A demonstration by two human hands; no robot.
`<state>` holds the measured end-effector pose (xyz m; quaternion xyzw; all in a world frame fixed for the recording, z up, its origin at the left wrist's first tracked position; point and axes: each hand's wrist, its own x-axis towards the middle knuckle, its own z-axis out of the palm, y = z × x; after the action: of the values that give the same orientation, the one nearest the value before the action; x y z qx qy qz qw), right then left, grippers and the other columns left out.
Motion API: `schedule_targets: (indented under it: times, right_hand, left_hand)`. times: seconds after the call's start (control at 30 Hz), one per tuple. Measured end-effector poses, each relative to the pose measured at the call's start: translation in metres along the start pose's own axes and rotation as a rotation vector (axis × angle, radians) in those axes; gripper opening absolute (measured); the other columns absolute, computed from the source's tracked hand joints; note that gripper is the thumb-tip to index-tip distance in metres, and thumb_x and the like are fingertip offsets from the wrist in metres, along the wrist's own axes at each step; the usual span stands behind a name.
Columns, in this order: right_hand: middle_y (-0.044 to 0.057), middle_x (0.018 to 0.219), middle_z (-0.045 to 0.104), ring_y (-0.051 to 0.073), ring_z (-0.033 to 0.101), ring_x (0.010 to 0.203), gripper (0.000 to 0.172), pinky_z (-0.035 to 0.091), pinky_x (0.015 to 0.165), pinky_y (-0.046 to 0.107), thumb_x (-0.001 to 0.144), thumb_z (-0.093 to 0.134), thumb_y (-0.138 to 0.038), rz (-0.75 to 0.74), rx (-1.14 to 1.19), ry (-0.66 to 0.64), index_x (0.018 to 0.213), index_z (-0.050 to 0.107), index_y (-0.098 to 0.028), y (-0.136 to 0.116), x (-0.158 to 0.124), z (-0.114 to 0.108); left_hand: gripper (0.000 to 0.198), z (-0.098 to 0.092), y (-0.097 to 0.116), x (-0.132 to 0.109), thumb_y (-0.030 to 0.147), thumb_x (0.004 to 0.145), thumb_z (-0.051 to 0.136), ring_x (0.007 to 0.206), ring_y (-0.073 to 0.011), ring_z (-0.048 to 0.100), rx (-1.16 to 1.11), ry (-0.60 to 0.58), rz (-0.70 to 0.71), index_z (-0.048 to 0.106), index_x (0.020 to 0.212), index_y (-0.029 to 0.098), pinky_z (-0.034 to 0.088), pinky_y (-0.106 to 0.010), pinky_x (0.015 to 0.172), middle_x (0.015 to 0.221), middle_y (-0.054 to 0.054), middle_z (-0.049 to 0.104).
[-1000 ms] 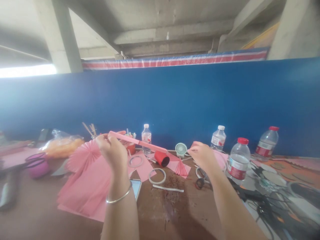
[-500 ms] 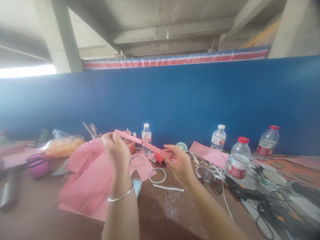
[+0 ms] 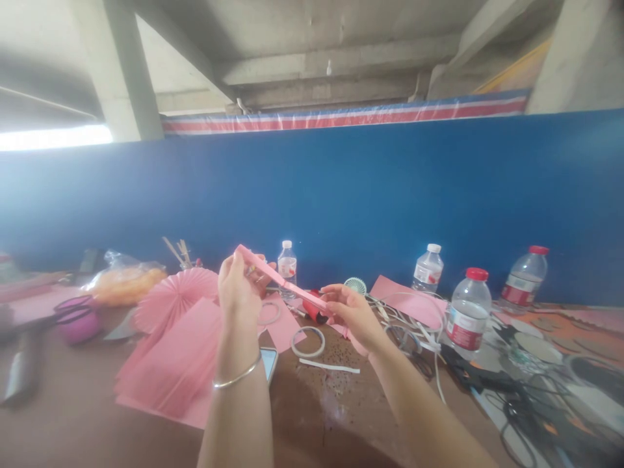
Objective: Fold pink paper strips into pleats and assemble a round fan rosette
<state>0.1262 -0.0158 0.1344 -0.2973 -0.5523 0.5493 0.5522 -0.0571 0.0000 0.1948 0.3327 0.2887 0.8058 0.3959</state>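
Note:
A narrow folded strip of pink paper (image 3: 266, 268) slants down from left to right above the table. My left hand (image 3: 240, 286) is closed on its upper end, and a silver bangle circles that wrist. The lower end lies between the fingers of my right hand (image 3: 350, 313). Behind and left of my left hand is a pleated pink paper fan (image 3: 178, 296), with a stack of pink paper sheets (image 3: 168, 364) in front of it. Below the strip are a roll of tape (image 3: 308, 351) and a thin white strip (image 3: 329, 366).
Bottles stand at the back, including one with a red cap (image 3: 468, 315). Cables and a black glue gun (image 3: 475, 374) lie at right. A phone (image 3: 269, 363) rests by my left forearm. A purple cup (image 3: 78, 322) and a plastic bag (image 3: 127, 283) sit at left.
My left hand has moved slightly right and the pink strip now slopes more steeply. My right hand keeps nearly the same place, its fingers curled further round the lower end.

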Motion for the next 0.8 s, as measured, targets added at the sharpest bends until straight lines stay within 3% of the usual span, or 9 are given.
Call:
schedule_targets:
  times: [0.2, 0.37, 0.47, 0.53, 0.63, 0.8]
  right_hand:
    - [-0.002, 0.069, 0.056, 0.006, 0.050, 0.054, 0.019, 0.038, 0.047, 0.016, 0.060, 0.057, -0.013, 0.090, 0.237, -0.077, 0.079, 0.058, -0.017, -0.003, -0.003, 0.000]
    - [-0.001, 0.063, 0.058, 0.007, 0.052, 0.055, 0.013, 0.040, 0.048, 0.016, 0.060, 0.060, -0.013, 0.086, 0.366, 0.017, 0.072, 0.059, -0.016, 0.004, 0.004, -0.006]
    - [-0.001, 0.059, 0.058, 0.008, 0.054, 0.056, 0.010, 0.042, 0.051, 0.017, 0.059, 0.062, -0.015, 0.036, 0.434, 0.112, 0.069, 0.061, -0.016, 0.005, 0.008, -0.008]
    - [-0.001, 0.060, 0.059, 0.009, 0.055, 0.059, 0.010, 0.044, 0.055, 0.019, 0.059, 0.063, -0.016, 0.004, 0.462, 0.148, 0.068, 0.061, -0.017, 0.004, 0.009, -0.009]
    - [-0.001, 0.061, 0.060, 0.011, 0.057, 0.061, 0.009, 0.045, 0.057, 0.021, 0.059, 0.065, -0.017, -0.026, 0.458, 0.158, 0.067, 0.062, -0.018, 0.004, 0.009, -0.008]
    - [0.003, 0.070, 0.063, 0.013, 0.059, 0.065, 0.014, 0.046, 0.059, 0.024, 0.063, 0.065, -0.024, -0.039, 0.416, 0.144, 0.075, 0.063, -0.017, 0.006, 0.008, -0.006]
  left_hand:
    - [0.030, 0.002, 0.001, -0.002, 0.044, 0.074, 0.049, 0.050, -0.0113, 0.055, -0.213, -0.170, -0.249, 0.050, 0.069, 0.015, 0.045, -0.024, 0.046, 0.060, -0.001, 0.057]
    - [0.030, 0.014, -0.004, -0.004, 0.045, 0.072, 0.052, 0.059, -0.0114, 0.058, -0.278, -0.226, -0.164, 0.054, 0.076, 0.015, 0.046, -0.023, 0.054, 0.068, -0.003, 0.060]
    - [0.024, 0.022, -0.011, -0.011, 0.031, 0.068, 0.061, 0.069, -0.0114, 0.059, -0.174, -0.337, -0.117, 0.055, 0.084, 0.014, 0.048, -0.023, 0.063, 0.080, -0.005, 0.061]
    - [0.028, 0.026, -0.017, -0.016, 0.022, 0.065, 0.065, 0.074, -0.0126, 0.059, -0.003, -0.440, -0.186, 0.055, 0.089, 0.014, 0.048, -0.025, 0.065, 0.085, -0.005, 0.060]
    - [0.030, 0.030, -0.027, -0.022, 0.024, 0.065, 0.064, 0.074, -0.0138, 0.059, 0.195, -0.568, -0.302, 0.055, 0.091, 0.013, 0.050, -0.027, 0.064, 0.088, -0.008, 0.060]
    - [0.025, 0.031, -0.040, -0.020, 0.025, 0.062, 0.066, 0.068, -0.0132, 0.059, 0.198, -0.482, -0.235, 0.057, 0.081, 0.011, 0.050, -0.028, 0.065, 0.073, -0.005, 0.061]
